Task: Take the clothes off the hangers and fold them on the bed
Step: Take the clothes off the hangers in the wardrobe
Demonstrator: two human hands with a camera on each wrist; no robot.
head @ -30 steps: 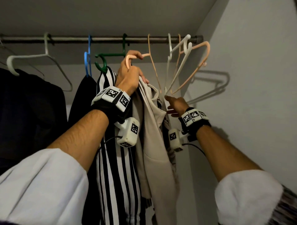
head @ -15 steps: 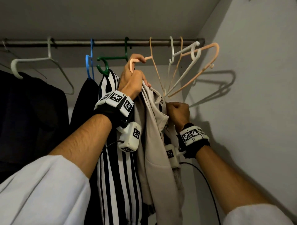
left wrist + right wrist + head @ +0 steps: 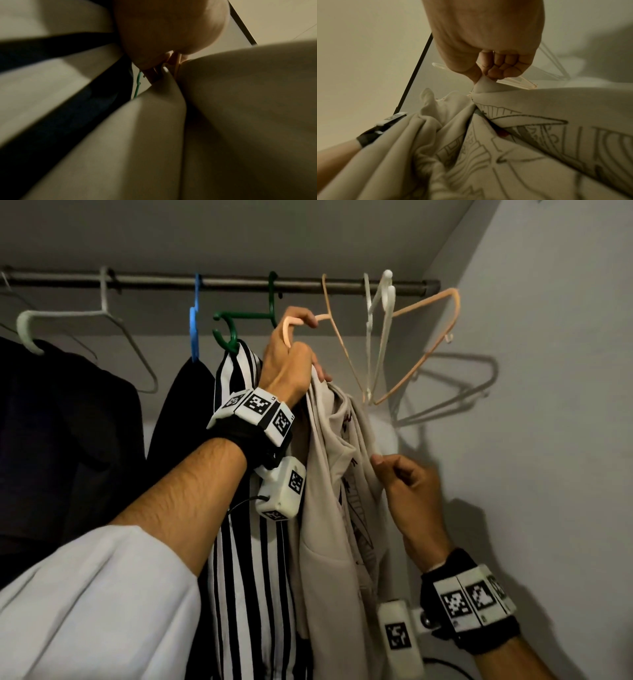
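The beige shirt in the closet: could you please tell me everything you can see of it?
The beige shirt is soft, matte fabric with a dark line-drawn print showing in its folds. It hangs bunched from a peach hanger on the rod, between a striped shirt and the wall. The left hand grips the hanger and the shirt's top; the right hand pinches a fold of its edge, as the right wrist view shows.

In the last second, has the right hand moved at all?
Yes. The right hand has dropped lower, further below the closet rail and the empty hangers, and now pinches the beige shirt.
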